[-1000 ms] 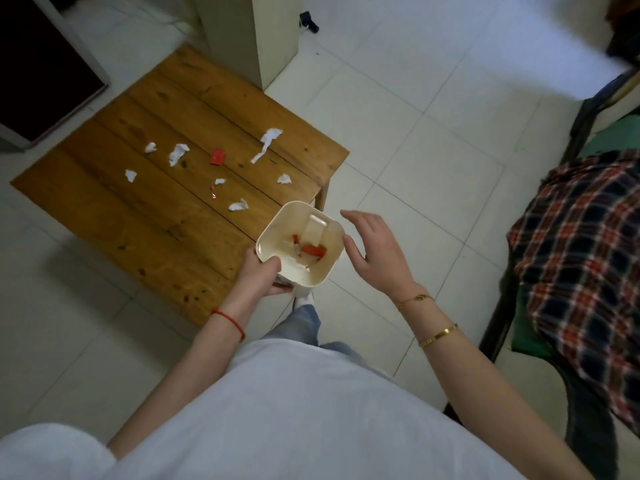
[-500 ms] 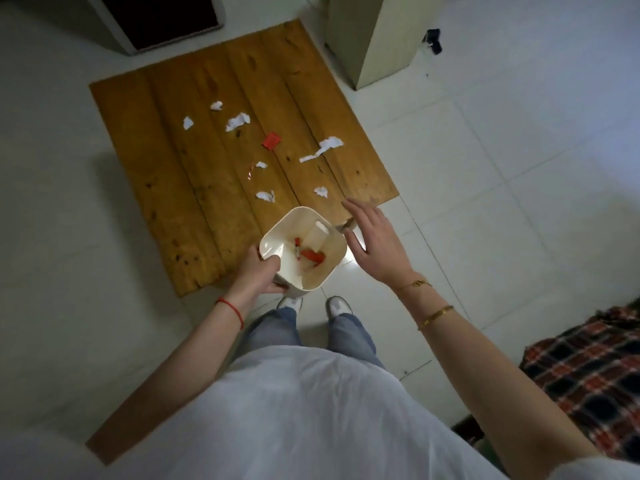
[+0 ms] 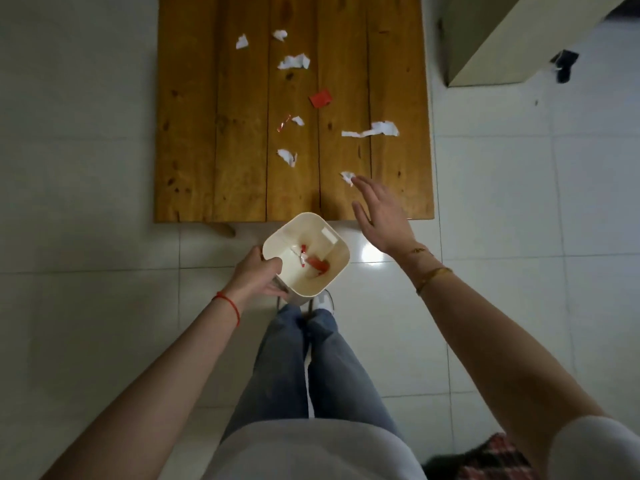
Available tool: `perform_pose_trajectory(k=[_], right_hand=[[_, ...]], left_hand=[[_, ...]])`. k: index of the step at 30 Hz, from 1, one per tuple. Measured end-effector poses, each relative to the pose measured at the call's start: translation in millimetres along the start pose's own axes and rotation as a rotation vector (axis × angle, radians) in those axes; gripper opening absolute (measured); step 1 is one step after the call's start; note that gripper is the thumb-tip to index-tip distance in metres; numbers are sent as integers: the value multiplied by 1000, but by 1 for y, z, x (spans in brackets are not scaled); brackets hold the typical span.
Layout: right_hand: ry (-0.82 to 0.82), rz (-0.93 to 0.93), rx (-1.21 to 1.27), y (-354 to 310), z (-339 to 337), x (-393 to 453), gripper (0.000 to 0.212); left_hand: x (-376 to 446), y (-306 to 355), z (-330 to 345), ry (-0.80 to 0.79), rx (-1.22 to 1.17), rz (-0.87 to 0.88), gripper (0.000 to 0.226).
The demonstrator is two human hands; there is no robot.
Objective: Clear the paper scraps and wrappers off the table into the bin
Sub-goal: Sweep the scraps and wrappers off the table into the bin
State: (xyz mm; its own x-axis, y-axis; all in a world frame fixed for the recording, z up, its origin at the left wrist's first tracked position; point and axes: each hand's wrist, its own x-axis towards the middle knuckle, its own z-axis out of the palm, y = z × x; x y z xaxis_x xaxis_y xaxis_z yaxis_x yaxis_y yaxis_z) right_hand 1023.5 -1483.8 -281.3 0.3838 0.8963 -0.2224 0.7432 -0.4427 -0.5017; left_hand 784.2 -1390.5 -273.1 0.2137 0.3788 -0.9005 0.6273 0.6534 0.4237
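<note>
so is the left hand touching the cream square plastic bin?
Touching. Head view: left hand grips the cream square plastic bin at its near rim corner.

You stand on a floor [image 3: 86, 168] of large pale tiles with thin grey joints. A bright patch of light [image 3: 372, 255] reflects on one tile in front of you. At the top right you see a cream cabinet [image 3: 502, 39], and a small black object [image 3: 564, 65] lies on the floor just beside it. A checked red cloth [image 3: 491, 459] shows at the bottom right
</note>
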Motion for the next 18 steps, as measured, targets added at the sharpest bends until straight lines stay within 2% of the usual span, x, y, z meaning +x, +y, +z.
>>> perform_pose_trajectory(k=[8,18], right_hand=[[-74,-76,-71,65,55,63,54],[-110,-134,-67,100,108,101,59]], left_hand=[[82,-34,31,20,124,-36,43],[152,-45,47,-21,174,-53,49]])
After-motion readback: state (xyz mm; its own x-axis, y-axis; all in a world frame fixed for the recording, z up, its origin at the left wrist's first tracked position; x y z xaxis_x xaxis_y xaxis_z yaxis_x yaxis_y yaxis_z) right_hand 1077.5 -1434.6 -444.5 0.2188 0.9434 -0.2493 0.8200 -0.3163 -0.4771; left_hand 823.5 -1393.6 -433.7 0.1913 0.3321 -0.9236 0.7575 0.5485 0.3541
